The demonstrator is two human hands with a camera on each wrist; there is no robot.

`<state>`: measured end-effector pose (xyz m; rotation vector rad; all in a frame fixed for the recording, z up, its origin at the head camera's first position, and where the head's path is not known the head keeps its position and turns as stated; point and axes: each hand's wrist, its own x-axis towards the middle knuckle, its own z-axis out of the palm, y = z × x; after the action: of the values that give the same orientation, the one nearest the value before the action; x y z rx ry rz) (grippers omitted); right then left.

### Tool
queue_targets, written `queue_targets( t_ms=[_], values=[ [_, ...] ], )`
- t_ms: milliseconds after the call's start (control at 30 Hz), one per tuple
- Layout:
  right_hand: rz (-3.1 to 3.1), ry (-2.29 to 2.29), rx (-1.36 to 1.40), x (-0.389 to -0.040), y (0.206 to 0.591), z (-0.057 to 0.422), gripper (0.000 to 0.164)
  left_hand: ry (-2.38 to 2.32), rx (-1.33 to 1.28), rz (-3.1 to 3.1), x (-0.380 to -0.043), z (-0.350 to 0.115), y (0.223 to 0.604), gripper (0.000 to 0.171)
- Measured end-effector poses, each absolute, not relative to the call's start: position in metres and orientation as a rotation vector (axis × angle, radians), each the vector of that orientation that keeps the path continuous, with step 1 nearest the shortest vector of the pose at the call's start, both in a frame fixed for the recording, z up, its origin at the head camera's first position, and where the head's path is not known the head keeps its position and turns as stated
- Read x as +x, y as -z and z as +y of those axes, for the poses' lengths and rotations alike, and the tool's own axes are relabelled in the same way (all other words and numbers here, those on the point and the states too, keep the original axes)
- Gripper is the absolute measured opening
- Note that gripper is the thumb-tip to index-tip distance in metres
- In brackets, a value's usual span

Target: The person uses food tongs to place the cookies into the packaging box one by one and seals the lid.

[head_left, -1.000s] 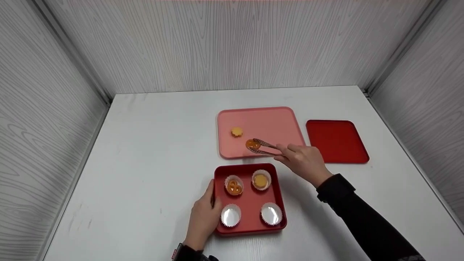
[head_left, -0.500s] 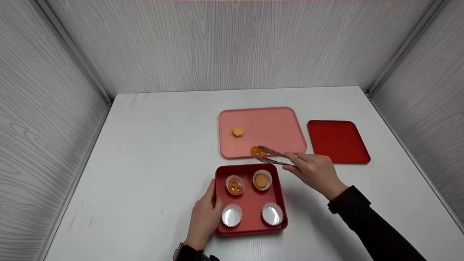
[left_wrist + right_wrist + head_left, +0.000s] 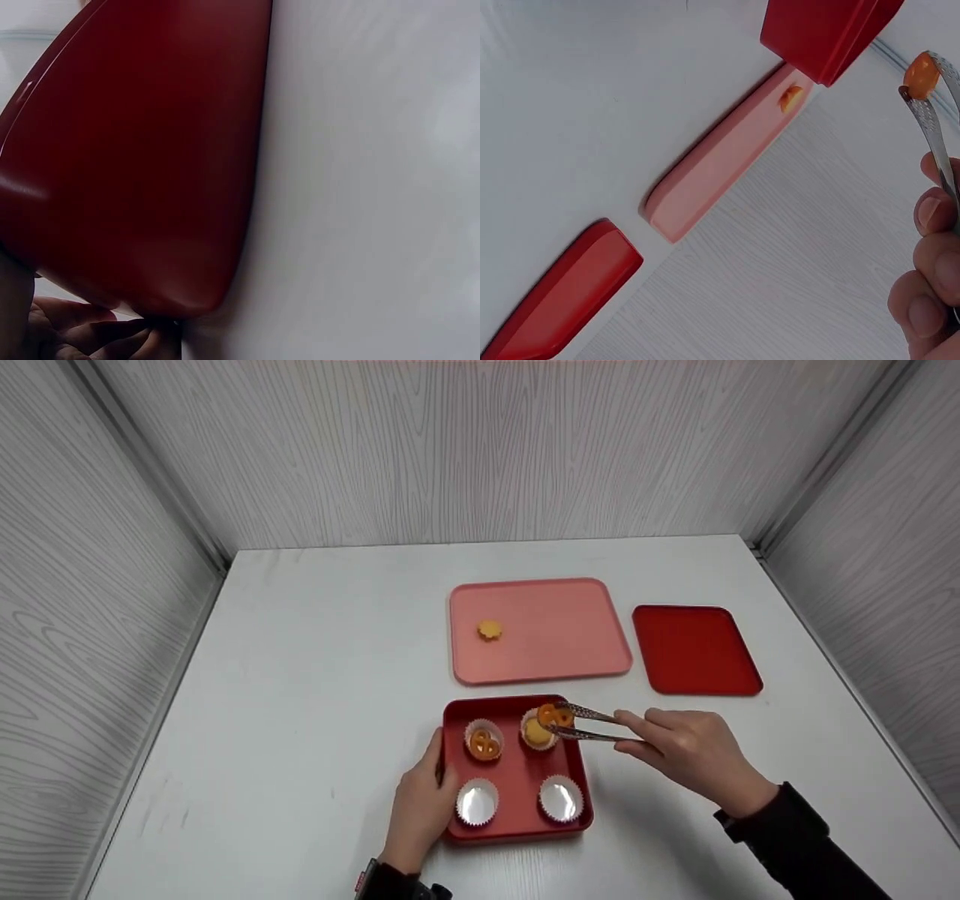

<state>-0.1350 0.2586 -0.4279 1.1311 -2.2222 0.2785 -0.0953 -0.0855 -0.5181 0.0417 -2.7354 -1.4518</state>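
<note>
My right hand (image 3: 686, 754) grips metal tongs (image 3: 596, 735). Between their tips is an orange-brown pretzel (image 3: 559, 714), above the far right corner of a red box (image 3: 510, 829). In the right wrist view the pretzel (image 3: 921, 75) hangs in the tongs, clear of the box wall. My left hand (image 3: 421, 802) holds the box's left side, thumb at the rim. Inside the box, white paper cups stand at the corners. The far left one holds a pretzel (image 3: 484, 745), the far right one a yellow cookie (image 3: 536, 733). The two near cups (image 3: 477, 802) show bare shiny bottoms.
Behind the box lies a pink tray (image 3: 555, 630) with one yellow flower-shaped cookie (image 3: 490, 630) at its left. A smaller red tray (image 3: 697, 652) sits to its right. Pale wood-grain panels (image 3: 465, 450) enclose the white table (image 3: 300, 675) at the back and both sides.
My right hand has brought the tongs and pretzel from over the pink tray toward me and right, over the box's far right cup. My left hand stays on the box.
</note>
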Motion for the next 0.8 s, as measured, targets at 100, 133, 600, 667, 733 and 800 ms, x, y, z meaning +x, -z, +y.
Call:
queue_targets(
  t_ms=[100, 133, 600, 667, 733, 800],
  values=[
    [-2.219, -0.274, 1.159, -0.129, 0.424, 0.261, 0.041, 1.45, 0.044, -2.742, -0.095, -0.086, 0.518, 0.056],
    [-2.217, -0.273, 1.171, -0.128, 0.423, 0.261, 0.04, 1.452, 0.044, -2.74, -0.095, -0.086, 0.518, 0.056],
    [-2.447, -0.141, 1.347, -0.102, 0.405, 0.253, 0.03, 1.449, 0.034, -2.73, -0.094, -0.085, 0.518, 0.055],
    [-2.484, -0.112, 1.362, -0.1, 0.403, 0.249, 0.031, 1.445, 0.028, -2.73, -0.095, -0.085, 0.518, 0.055],
    [-2.512, -0.072, 1.366, -0.098, 0.401, 0.245, 0.031, 1.443, 0.027, -2.728, -0.095, -0.085, 0.518, 0.055],
    [-2.514, -0.021, 1.37, -0.097, 0.398, 0.241, 0.03, 1.445, 0.03, -2.723, -0.095, -0.085, 0.518, 0.055]
  ],
)
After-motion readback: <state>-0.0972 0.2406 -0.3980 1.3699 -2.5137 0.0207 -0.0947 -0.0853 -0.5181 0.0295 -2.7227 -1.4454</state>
